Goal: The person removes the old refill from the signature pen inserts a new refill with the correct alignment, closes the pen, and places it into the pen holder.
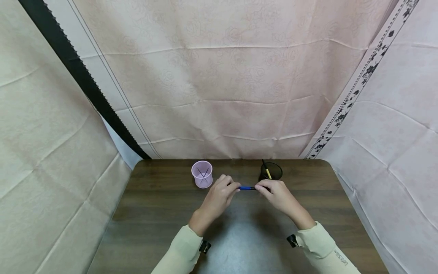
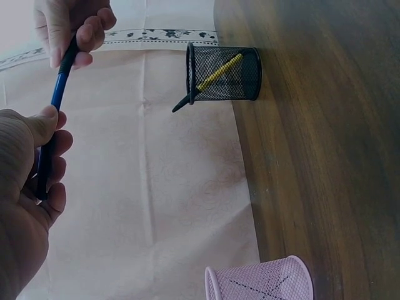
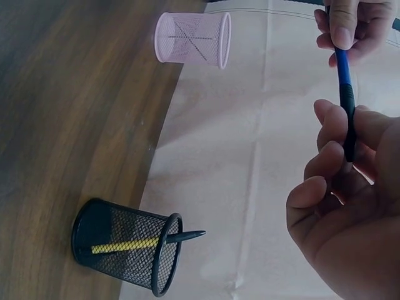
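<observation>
Both hands hold a blue pen [image 1: 247,188] with black ends, level above the table. My left hand [image 1: 219,196] grips its left end, the fingers curled around it in the left wrist view. At the other end, my right hand [image 1: 278,196] pinches the black part [image 3: 347,106] between thumb and fingers. Just behind the right hand stands a black mesh pen cup [image 1: 276,171], with a yellow and black pen [image 3: 131,245] leaning inside. A lilac mesh pen cup [image 1: 202,167] stands upright behind and left of the left hand, with dark crossing lines on its wall.
The brown wood-grain table [image 1: 154,217] ends at the back against a pale patterned cloth [image 1: 232,95]. More cloth hangs at the left and right sides. A small black device [image 1: 205,247] sits at the left cuff, another [image 1: 292,240] at the right.
</observation>
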`<state>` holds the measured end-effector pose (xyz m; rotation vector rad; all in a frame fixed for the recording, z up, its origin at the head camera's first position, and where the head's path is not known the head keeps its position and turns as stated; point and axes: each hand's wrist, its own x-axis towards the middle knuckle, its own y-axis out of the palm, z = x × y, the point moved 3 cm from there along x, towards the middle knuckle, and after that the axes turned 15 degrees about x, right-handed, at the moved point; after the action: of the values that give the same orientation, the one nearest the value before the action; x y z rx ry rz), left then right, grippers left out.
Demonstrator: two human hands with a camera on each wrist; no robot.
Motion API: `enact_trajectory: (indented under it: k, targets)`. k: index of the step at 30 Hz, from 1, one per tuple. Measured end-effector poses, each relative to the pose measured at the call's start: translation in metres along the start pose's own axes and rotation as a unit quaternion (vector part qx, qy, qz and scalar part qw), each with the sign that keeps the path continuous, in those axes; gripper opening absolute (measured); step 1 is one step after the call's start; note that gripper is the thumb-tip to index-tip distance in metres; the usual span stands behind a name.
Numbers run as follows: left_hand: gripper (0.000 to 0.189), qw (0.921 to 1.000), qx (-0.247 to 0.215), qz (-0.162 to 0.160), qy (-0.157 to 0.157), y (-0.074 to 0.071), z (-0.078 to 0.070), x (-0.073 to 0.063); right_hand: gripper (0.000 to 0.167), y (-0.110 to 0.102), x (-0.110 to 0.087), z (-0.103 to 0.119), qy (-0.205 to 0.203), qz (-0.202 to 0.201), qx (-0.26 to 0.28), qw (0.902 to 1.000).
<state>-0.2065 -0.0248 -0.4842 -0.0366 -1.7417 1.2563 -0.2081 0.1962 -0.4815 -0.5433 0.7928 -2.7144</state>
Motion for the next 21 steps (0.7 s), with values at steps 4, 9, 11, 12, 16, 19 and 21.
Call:
enact_trajectory:
  k: [4, 9, 11, 12, 16, 19, 21]
  targets:
    - [0.010, 1.0000, -0.002, 0.008, -0.003, 0.0000, 0.0001, 0.0000, 0.009, -0.0002, -0.0007, 0.0013, -0.004, -0.005, 0.010, 0.9999]
    - [0.011, 0.9998, -0.005, 0.019, -0.010, -0.0008, 0.0004, 0.0005, 0.004, 0.0007, -0.0013, 0.0015, -0.020, -0.009, 0.023, 0.9995]
    - [0.012, 0.9996, -0.005, 0.023, -0.012, -0.0010, 0.0006, 0.0004, 0.006, 0.0010, -0.0019, 0.0020, -0.028, -0.012, 0.028, 0.9992]
    - [0.012, 0.9996, -0.005, 0.025, -0.012, -0.0010, 0.0007, 0.0003, 0.008, 0.0014, -0.0020, 0.0021, -0.033, -0.013, 0.029, 0.9989]
    - [0.011, 0.9995, -0.004, 0.028, -0.013, -0.0006, 0.0008, -0.0001, 0.014, 0.0022, -0.0028, 0.0036, -0.051, -0.020, 0.027, 0.9981]
    - [0.011, 0.9996, -0.004, 0.026, -0.011, -0.0005, 0.0006, -0.0002, 0.017, 0.0026, -0.0030, 0.0052, -0.060, -0.026, 0.023, 0.9976]
    - [0.011, 0.9996, -0.004, 0.026, -0.011, -0.0003, 0.0006, -0.0003, 0.019, 0.0026, -0.0031, 0.0064, -0.062, -0.030, 0.021, 0.9974]
